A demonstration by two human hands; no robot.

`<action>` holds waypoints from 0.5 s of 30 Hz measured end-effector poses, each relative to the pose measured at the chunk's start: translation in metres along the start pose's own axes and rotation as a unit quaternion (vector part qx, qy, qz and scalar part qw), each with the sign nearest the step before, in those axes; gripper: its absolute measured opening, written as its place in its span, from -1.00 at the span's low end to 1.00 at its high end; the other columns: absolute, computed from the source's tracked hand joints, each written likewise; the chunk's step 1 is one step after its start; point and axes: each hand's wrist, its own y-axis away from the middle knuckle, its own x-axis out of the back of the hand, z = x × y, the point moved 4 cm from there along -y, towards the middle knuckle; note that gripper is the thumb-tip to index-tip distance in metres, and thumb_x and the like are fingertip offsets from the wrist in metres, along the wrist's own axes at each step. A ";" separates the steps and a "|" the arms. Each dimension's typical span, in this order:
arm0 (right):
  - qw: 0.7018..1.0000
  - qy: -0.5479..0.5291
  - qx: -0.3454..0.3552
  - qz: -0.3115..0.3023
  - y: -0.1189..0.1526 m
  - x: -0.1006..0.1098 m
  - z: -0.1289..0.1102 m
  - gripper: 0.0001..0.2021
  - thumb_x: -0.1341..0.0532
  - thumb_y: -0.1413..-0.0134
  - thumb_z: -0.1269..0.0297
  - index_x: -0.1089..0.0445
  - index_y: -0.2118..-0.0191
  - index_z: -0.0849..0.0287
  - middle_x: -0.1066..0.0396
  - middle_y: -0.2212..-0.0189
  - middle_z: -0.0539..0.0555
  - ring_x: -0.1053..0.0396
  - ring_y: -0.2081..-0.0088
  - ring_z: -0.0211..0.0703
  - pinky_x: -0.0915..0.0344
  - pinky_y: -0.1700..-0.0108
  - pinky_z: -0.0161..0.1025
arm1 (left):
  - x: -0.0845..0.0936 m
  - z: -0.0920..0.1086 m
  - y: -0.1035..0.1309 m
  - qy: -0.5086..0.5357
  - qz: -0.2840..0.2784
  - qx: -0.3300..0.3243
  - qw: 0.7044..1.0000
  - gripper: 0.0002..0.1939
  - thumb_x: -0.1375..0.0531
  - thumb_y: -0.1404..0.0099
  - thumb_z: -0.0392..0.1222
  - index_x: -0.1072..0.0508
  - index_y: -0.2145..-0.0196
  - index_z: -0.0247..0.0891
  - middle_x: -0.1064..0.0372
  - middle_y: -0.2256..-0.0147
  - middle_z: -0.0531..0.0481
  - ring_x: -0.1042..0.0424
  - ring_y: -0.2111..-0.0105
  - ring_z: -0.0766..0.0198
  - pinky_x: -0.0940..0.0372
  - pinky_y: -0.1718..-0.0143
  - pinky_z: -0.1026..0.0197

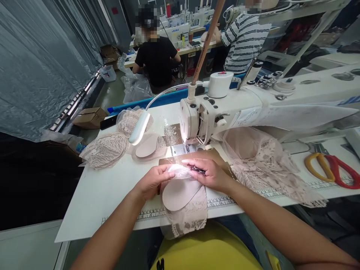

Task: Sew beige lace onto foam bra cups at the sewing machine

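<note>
Head cam: lace pc (194, 214) w/ pad (176, 197), lower ctr of frame, in front of machine (222, 107). L hand (150, 180) pinches top edge; R hand (216, 175) grips edge + dark tool (199, 170). Prob. light, floppy, snags easily; best held by edges.

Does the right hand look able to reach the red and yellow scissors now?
Probably yes: between the right hand and the scissors there is low-lying lace fabric, though that hand now holds a dark tool.
</note>
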 end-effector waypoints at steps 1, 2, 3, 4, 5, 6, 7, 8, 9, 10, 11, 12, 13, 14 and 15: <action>1.000 -0.004 -0.004 -0.002 0.001 0.000 0.000 -0.64 -0.16 -0.15 0.28 -0.37 -0.07 0.08 -0.48 0.07 0.08 -0.43 0.05 -0.09 -0.38 0.02 -0.13 | -0.005 -0.001 -0.003 0.027 -0.015 0.006 1.000 -0.53 -0.32 -0.13 -0.05 -0.47 0.05 -0.35 -0.50 0.19 -0.19 -0.47 0.24 0.13 -0.31 0.22 0.21; 1.000 -0.008 -0.011 -0.005 0.001 0.000 0.000 -0.64 -0.16 -0.15 0.27 -0.36 -0.08 0.09 -0.47 0.06 0.09 -0.42 0.04 -0.08 -0.38 0.01 -0.12 | -0.009 -0.002 -0.006 0.044 -0.017 0.005 0.999 -0.60 -0.32 -0.13 -0.07 -0.51 0.12 -0.36 -0.51 0.24 -0.17 -0.47 0.29 0.18 -0.30 0.25 0.24; 1.000 -0.014 -0.018 -0.011 0.001 0.000 0.001 -0.63 -0.16 -0.15 0.25 -0.35 -0.09 0.09 -0.46 0.05 0.09 -0.42 0.03 -0.07 -0.38 0.01 -0.11 | -0.013 -0.003 -0.008 0.051 -0.011 -0.003 0.999 -0.65 -0.32 -0.13 -0.08 -0.53 0.19 -0.37 -0.51 0.28 -0.15 -0.46 0.32 0.22 -0.29 0.26 0.26; 0.999 -0.020 -0.026 -0.019 0.001 0.000 0.001 -0.61 -0.17 -0.15 0.22 -0.34 -0.10 0.11 -0.45 0.03 0.11 -0.41 0.02 -0.06 -0.38 0.01 -0.11 | -0.016 -0.003 -0.011 0.050 0.000 -0.018 0.999 -0.70 -0.32 -0.14 -0.09 -0.54 0.24 -0.37 -0.51 0.30 -0.14 -0.45 0.32 0.24 -0.28 0.25 0.27; 0.999 -0.026 -0.033 -0.027 0.001 0.001 0.003 -0.58 -0.17 -0.15 0.19 -0.32 -0.12 0.12 -0.44 0.01 0.12 -0.41 0.01 -0.04 -0.38 0.00 -0.10 | -0.018 -0.003 -0.013 0.041 0.011 -0.037 0.998 -0.72 -0.31 -0.15 -0.09 -0.54 0.27 -0.37 -0.51 0.30 -0.13 -0.45 0.31 0.25 -0.28 0.24 0.27; 0.998 -0.031 -0.035 -0.031 0.001 0.002 0.003 -0.57 -0.16 -0.17 0.15 -0.31 -0.13 0.14 -0.42 -0.01 0.13 -0.39 -0.01 -0.02 -0.37 -0.01 -0.09 | -0.020 -0.002 -0.014 0.024 0.024 -0.058 0.998 -0.73 -0.30 -0.17 -0.08 -0.54 0.30 -0.37 -0.51 0.32 -0.12 -0.44 0.31 0.25 -0.27 0.23 0.27; 0.998 -0.033 -0.034 -0.034 0.001 0.004 0.004 -0.57 -0.13 -0.19 0.12 -0.31 -0.13 0.15 -0.41 -0.02 0.14 -0.38 -0.03 -0.01 -0.35 -0.02 -0.08 | -0.021 -0.002 -0.016 0.005 0.037 -0.078 0.996 -0.74 -0.30 -0.17 -0.08 -0.54 0.32 -0.37 -0.51 0.33 -0.11 -0.43 0.31 0.26 -0.27 0.24 0.27; 0.998 -0.032 -0.034 -0.033 0.001 0.006 0.005 -0.58 -0.09 -0.22 0.11 -0.32 -0.12 0.17 -0.41 -0.02 0.14 -0.36 -0.04 -0.01 -0.33 -0.04 -0.07 | -0.020 -0.001 -0.017 -0.012 0.053 -0.095 0.994 -0.74 -0.30 -0.17 -0.07 -0.54 0.34 -0.36 -0.50 0.35 -0.10 -0.43 0.33 0.26 -0.27 0.25 0.27; 0.999 -0.028 -0.034 -0.032 0.000 0.008 0.005 -0.60 -0.06 -0.24 0.11 -0.35 -0.09 0.17 -0.42 -0.01 0.14 -0.36 -0.05 -0.02 -0.31 -0.06 -0.06 | -0.019 -0.001 -0.018 -0.028 0.066 -0.105 0.992 -0.75 -0.30 -0.16 -0.06 -0.54 0.35 -0.35 -0.50 0.36 -0.08 -0.42 0.34 0.27 -0.26 0.26 0.27; 0.999 -0.024 -0.036 -0.030 0.000 0.009 0.006 -0.62 -0.06 -0.25 0.11 -0.39 -0.06 0.16 -0.44 0.01 0.14 -0.37 -0.04 -0.03 -0.30 -0.07 -0.06 | -0.018 -0.001 -0.019 -0.040 0.076 -0.114 0.990 -0.75 -0.30 -0.16 -0.06 -0.54 0.35 -0.34 -0.50 0.37 -0.07 -0.42 0.35 0.27 -0.26 0.27 0.27; 0.998 -0.023 -0.041 -0.032 -0.001 0.010 0.006 -0.64 -0.07 -0.24 0.12 -0.41 -0.03 0.15 -0.46 0.03 0.12 -0.38 -0.02 -0.04 -0.30 -0.07 -0.07 | -0.018 -0.001 -0.020 -0.051 0.081 -0.120 0.988 -0.75 -0.30 -0.16 -0.06 -0.54 0.35 -0.34 -0.50 0.37 -0.07 -0.41 0.35 0.27 -0.27 0.27 0.27; 0.998 -0.027 -0.049 -0.036 -0.001 0.010 0.006 -0.66 -0.10 -0.22 0.13 -0.43 -0.01 0.13 -0.47 0.05 0.10 -0.39 0.00 -0.06 -0.31 -0.06 -0.10 | -0.017 -0.001 -0.020 -0.059 0.081 -0.125 0.987 -0.75 -0.30 -0.16 -0.07 -0.55 0.33 -0.33 -0.50 0.36 -0.07 -0.42 0.34 0.26 -0.27 0.25 0.26; 0.997 -0.035 -0.057 -0.042 -0.001 0.010 0.005 -0.68 -0.13 -0.20 0.14 -0.44 0.00 0.11 -0.48 0.06 0.08 -0.41 0.02 -0.07 -0.31 -0.05 -0.12 | -0.017 -0.002 -0.021 -0.065 0.079 -0.129 0.986 -0.75 -0.29 -0.16 -0.07 -0.55 0.32 -0.33 -0.51 0.34 -0.07 -0.42 0.32 0.25 -0.27 0.24 0.25; 0.995 -0.047 -0.065 -0.052 -0.002 0.009 0.004 -0.69 -0.14 -0.19 0.15 -0.44 0.00 0.09 -0.48 0.07 0.06 -0.41 0.03 -0.09 -0.32 -0.03 -0.14 | -0.017 -0.002 -0.021 -0.070 0.075 -0.130 0.986 -0.75 -0.29 -0.16 -0.07 -0.56 0.31 -0.33 -0.51 0.34 -0.07 -0.41 0.32 0.24 -0.26 0.23 0.24; 0.994 -0.059 -0.072 -0.062 -0.002 0.008 0.002 -0.70 -0.15 -0.18 0.16 -0.44 0.01 0.08 -0.49 0.08 0.04 -0.42 0.05 -0.11 -0.33 0.00 -0.17 | -0.017 -0.003 -0.021 -0.073 0.070 -0.128 0.987 -0.75 -0.29 -0.16 -0.07 -0.56 0.32 -0.33 -0.50 0.35 -0.07 -0.41 0.32 0.24 -0.26 0.23 0.24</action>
